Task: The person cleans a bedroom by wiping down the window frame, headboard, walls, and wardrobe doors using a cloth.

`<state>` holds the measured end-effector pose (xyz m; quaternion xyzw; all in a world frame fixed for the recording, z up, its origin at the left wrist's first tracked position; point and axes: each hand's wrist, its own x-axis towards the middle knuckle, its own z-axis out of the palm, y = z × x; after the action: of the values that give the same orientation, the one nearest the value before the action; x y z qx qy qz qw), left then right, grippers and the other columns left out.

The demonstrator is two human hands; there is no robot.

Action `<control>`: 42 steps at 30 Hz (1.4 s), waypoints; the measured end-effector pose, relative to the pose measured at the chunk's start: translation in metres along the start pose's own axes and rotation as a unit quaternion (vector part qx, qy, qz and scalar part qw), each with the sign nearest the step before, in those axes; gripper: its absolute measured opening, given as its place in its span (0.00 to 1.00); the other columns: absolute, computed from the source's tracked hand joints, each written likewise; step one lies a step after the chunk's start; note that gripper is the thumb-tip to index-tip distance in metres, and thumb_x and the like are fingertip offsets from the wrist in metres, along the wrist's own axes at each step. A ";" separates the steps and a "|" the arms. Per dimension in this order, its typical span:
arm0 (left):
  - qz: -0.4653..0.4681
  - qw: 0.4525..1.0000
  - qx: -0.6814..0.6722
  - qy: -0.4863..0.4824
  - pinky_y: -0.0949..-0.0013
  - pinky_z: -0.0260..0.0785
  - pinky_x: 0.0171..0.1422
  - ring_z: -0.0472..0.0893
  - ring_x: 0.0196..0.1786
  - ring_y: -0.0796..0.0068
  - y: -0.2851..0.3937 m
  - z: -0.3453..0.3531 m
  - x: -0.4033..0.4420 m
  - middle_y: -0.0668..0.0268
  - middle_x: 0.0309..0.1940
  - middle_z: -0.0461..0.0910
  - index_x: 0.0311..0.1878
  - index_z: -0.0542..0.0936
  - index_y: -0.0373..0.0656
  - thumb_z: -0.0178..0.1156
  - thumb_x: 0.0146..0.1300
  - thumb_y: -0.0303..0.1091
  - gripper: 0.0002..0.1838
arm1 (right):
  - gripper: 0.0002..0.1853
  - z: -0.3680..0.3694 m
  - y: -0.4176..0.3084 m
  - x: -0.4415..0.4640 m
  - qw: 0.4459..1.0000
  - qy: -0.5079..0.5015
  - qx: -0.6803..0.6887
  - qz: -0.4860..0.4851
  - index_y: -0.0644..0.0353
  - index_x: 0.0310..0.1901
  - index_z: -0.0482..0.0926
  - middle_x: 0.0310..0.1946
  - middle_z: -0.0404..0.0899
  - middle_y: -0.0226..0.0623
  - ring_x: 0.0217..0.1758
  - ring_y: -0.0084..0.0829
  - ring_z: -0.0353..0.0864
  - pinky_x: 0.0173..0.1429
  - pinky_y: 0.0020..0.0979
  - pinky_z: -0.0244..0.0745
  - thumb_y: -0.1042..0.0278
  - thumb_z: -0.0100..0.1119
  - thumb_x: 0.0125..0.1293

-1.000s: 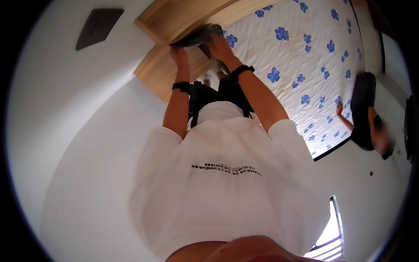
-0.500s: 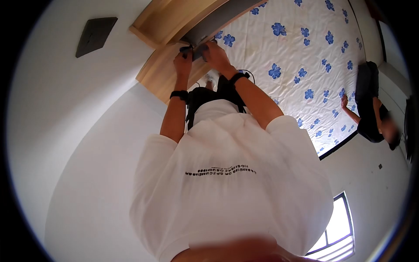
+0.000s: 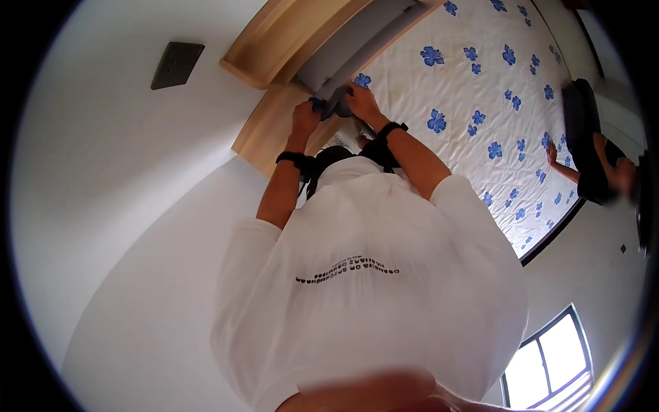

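Note:
A dark grey, cloth-like item (image 3: 336, 104) is bunched between my two hands, with a small dark-blue part at its left end. My left hand (image 3: 305, 118) is closed on that left end. On the other side, my right hand (image 3: 364, 103) grips the right end. Both hands are over the wooden headboard or shelf unit (image 3: 264, 130), just in front of its open grey-lined compartment (image 3: 343, 48). Each wrist has a black band.
A bed with a white sheet and blue flowers (image 3: 460, 89) lies to the right. At its far side is another person (image 3: 597, 158) in dark clothes, one hand on the sheet. A dark wall plate (image 3: 178, 65) is at upper left, a window (image 3: 549, 364) at lower right.
The dark item was spread over the compartment and is now bunched closer to my body. The grey compartment has come into view. The whole view has shifted slightly.

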<state>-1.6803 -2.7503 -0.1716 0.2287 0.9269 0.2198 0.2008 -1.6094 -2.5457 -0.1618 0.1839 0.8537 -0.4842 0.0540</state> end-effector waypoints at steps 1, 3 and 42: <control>-0.019 1.000 0.010 0.007 0.52 0.76 0.42 0.84 0.37 0.49 -0.003 0.001 0.005 0.42 0.31 0.81 0.38 0.82 0.32 0.59 0.62 0.43 0.19 | 0.17 -0.001 0.001 0.000 1.000 0.004 0.000 0.000 0.67 0.46 0.77 0.39 0.81 0.56 0.46 0.57 0.80 0.50 0.50 0.75 0.62 0.58 0.61; -0.095 0.991 -0.073 -0.063 0.54 0.76 0.38 0.84 0.33 0.51 -0.007 -0.001 0.013 0.45 0.28 0.82 0.36 0.80 0.31 0.57 0.65 0.46 0.22 | 0.20 0.002 0.006 0.003 1.000 -0.009 -0.019 0.009 0.66 0.49 0.77 0.42 0.81 0.60 0.48 0.59 0.80 0.54 0.51 0.75 0.57 0.54 0.64; -0.045 0.990 0.106 -0.079 0.45 0.72 0.53 0.78 0.52 0.45 0.058 0.015 -0.004 0.46 0.44 0.79 0.45 0.80 0.36 0.50 0.70 0.53 0.25 | 0.39 0.035 0.061 0.020 0.936 0.046 0.171 0.303 0.74 0.58 0.72 0.53 0.77 0.65 0.58 0.59 0.76 0.61 0.47 0.71 0.37 0.48 0.68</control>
<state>-1.6506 -2.7009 -0.1543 0.2236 0.9354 0.0923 0.2579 -1.6084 -2.5420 -0.2347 0.4623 0.6632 -0.5747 0.1269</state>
